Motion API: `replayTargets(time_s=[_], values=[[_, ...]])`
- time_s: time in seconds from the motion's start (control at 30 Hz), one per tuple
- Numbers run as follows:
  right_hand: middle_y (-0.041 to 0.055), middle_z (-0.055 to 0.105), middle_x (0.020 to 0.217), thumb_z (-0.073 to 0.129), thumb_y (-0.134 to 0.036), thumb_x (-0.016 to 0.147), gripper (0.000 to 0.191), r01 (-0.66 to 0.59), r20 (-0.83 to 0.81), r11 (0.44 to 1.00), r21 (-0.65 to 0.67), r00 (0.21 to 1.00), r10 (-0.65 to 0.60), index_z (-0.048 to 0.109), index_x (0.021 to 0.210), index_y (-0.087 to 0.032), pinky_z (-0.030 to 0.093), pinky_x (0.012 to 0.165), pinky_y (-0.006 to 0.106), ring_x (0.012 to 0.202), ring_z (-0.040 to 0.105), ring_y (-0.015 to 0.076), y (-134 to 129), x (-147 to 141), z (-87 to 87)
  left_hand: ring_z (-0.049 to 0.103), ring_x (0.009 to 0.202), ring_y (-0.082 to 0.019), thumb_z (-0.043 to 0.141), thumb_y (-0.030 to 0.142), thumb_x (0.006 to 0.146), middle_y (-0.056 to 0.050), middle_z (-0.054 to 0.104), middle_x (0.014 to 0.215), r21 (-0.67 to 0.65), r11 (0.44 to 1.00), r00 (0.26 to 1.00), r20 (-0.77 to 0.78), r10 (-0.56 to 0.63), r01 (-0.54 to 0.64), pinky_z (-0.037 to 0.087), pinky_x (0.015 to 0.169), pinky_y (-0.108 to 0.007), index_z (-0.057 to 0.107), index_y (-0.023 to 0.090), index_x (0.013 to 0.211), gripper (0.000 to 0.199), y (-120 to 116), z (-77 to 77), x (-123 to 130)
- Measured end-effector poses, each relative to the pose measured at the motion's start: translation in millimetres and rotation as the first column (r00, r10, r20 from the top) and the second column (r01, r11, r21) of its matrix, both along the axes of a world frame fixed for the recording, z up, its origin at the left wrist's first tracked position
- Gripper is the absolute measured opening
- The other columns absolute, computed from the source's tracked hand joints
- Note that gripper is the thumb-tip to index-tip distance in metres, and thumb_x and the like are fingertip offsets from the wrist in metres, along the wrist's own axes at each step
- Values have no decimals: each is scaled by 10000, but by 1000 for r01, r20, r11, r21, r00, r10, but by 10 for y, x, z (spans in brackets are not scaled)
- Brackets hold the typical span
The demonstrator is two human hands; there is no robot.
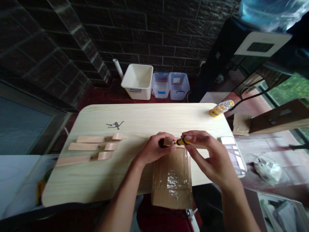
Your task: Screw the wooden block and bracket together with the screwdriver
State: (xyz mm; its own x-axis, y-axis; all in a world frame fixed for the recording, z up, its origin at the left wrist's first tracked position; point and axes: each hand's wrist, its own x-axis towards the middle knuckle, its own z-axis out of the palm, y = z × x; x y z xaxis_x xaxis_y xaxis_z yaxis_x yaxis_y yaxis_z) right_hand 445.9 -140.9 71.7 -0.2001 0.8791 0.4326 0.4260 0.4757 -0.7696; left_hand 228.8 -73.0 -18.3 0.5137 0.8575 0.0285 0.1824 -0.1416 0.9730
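My left hand [154, 145] is closed around a small wooden block [168, 141] above the far end of a taped cardboard piece [172, 177]. A short yellow-and-black screwdriver [182, 141] is pinched between the fingers of my right hand [212, 154]. Its tip points left at the block, and a small dark screw seems to sit between them. Part of a pale wooden strip shows under the screwdriver and my right fingers. On the left of the table lie three wooden strips [83, 146], each with a rounded wooden piece at its right end.
Several loose screws [116, 125] lie on the pale table [149, 112]. A clear bottle-shaped container with yellow ends [222, 108] lies at the back right corner, and a phone-like slab [234, 156] at the right edge. Plastic bins [137, 77] stand on the floor behind.
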Motion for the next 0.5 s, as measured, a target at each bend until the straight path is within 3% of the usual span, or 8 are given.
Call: replayTargets(time_s=[0.23, 0.5], values=[[86, 767, 1328, 661, -108, 1018, 315, -33, -24, 999, -13, 999, 32, 659, 1277, -288, 651, 1042, 444, 1279, 742, 244, 0, -66, -19, 729, 1072, -251, 784, 352, 894, -65, 796, 1145, -3, 1000, 1000, 14, 8, -8, 559, 1012, -412, 773, 233, 1065, 209, 1, -20, -5], [79, 768, 1262, 686, -106, 1002, 296, 12, -44, 999, 31, 999, -11, 676, 1232, -292, 664, 989, 459, 1194, 759, 238, 23, -66, -85, 731, 1063, -250, 781, 372, 908, -69, 801, 1125, 5, 1000, 1000, 9, 8, -8, 565, 997, -408, 770, 227, 1057, 208, -1, -17, 0]])
